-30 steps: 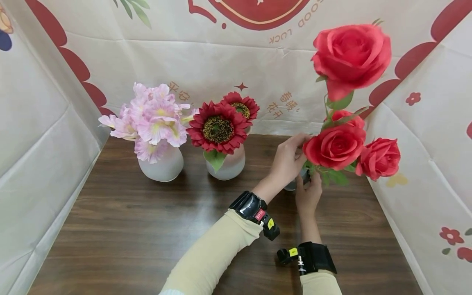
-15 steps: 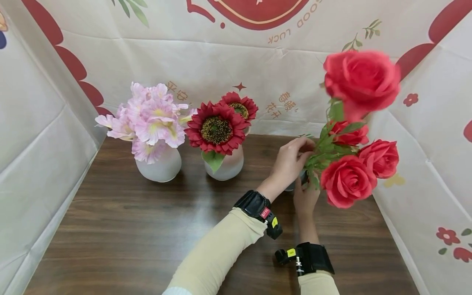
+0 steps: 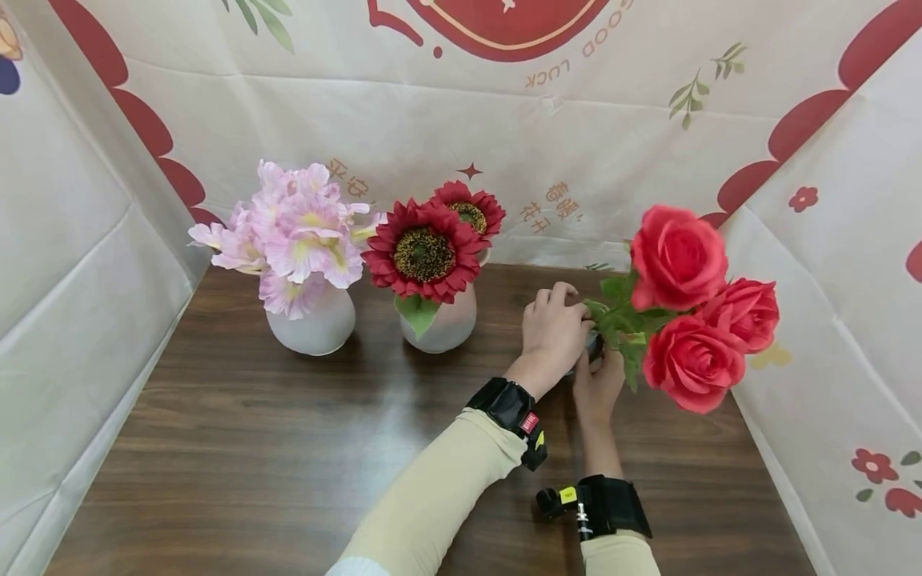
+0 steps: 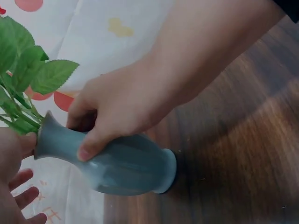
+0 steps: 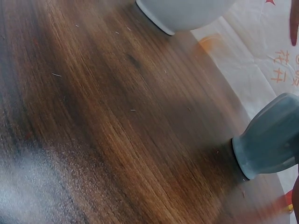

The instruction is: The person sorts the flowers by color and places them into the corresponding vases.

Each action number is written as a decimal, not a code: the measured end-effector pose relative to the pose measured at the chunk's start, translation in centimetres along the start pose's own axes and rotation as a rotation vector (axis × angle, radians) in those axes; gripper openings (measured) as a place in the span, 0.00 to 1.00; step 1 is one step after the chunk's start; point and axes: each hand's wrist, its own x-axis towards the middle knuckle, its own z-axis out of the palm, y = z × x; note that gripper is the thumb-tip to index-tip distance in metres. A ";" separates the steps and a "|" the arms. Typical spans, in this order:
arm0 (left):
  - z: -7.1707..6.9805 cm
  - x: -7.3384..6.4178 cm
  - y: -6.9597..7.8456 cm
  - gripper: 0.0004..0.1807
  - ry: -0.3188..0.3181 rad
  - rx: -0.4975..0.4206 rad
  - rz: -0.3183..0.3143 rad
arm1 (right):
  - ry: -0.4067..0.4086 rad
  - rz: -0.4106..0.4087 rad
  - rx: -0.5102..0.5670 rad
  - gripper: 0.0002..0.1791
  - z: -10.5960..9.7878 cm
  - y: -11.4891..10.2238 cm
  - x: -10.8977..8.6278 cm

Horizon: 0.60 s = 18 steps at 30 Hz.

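Observation:
A blue-grey vase [image 4: 126,172] with a flared rim stands on the table, with green rose stems and leaves [image 4: 28,70] in its mouth. Red roses [image 3: 691,320] lean out to the right in the head view. My right hand [image 3: 599,388] grips the vase round its neck, thumb on the near side in the left wrist view. My left hand [image 3: 553,332] is at the mouth, one fingertip right at the rim beside the stems, its other fingers loosely spread. The vase's body [image 5: 271,140] shows at the right edge of the right wrist view.
Left of my hands, a white-pink vase [image 3: 442,324] holds dark red sunflowers [image 3: 425,254]. Farther left, a white vase [image 3: 317,324] holds pale pink flowers [image 3: 306,232]. Printed cloth walls [image 3: 389,120] enclose the back and sides of the wooden table [image 3: 288,448].
The tall rose has come down to join the other roses, at the vase's mouth. My left hand's fingers have loosened from its stem. My right hand has stayed on the vase.

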 end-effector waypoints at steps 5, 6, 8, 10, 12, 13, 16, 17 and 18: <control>-0.1 -0.7 -0.8 0.22 0.022 -0.122 0.002 | 0.021 -0.044 -0.003 0.22 0.0 -0.2 0.3; -0.4 -0.9 -1.1 0.24 0.029 -0.145 0.007 | 0.017 -0.060 0.012 0.22 0.1 -0.3 0.4; -1.0 -1.4 -2.0 0.26 0.042 -0.187 0.013 | 0.009 -0.069 0.027 0.22 0.0 -0.4 0.5; -1.7 -2.1 -3.0 0.28 0.045 -0.213 0.015 | -0.024 -0.055 0.036 0.24 -0.3 -0.4 0.5; -2.3 -2.7 -4.1 0.30 0.049 -0.225 0.018 | -0.056 -0.025 0.003 0.27 -0.9 -0.3 0.2; -2.7 -3.1 -4.7 0.31 0.052 -0.231 0.027 | -0.055 -0.026 0.000 0.28 -1.2 -0.1 0.1; -3.9 -4.0 -6.5 0.34 0.057 -0.207 0.079 | -0.031 -0.091 0.019 0.28 -2.6 0.2 0.0; -4.3 -4.3 -7.0 0.35 0.056 -0.194 0.100 | -0.014 -0.108 0.009 0.29 -3.1 0.2 0.1; -4.8 -4.6 -7.5 0.36 0.050 -0.188 0.120 | -0.003 -0.135 0.010 0.26 -3.7 0.1 0.2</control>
